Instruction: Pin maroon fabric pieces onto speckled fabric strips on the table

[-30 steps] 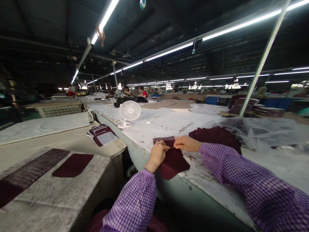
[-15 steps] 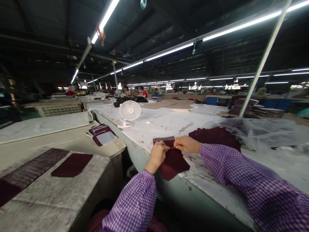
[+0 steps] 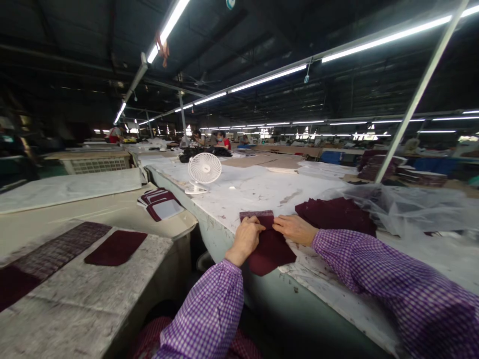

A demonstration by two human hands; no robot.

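Midway over 1 maroon fabric panel (image 3: 271, 254)

Head view: lies flat on the white-topped table (image 3: 254, 184), hanging over its edge at the near end, bearing 1 mottled band (image 3: 257, 214) at the far end. Seems partway done: already laid out and apparently creased across, not yet let go; cannot tell how much remains. Pinches the panel with 2 hands: left hand (image 3: 247, 238) with fingertips closed on it, right hand (image 3: 295, 228) likewise at its right edge. Shows, counted: 1 heap of maroon fabric (image 3: 337, 215) just to the right, layers too merged to number; leftward, 1 loose maroon piece (image 3: 116, 248), 1 mottled maroon strip (image 3: 65, 249), 1 fanned stack of maroon-bordered pieces (image 3: 164, 205); beyond, 1 white clip-on fan (image 3: 205, 168).
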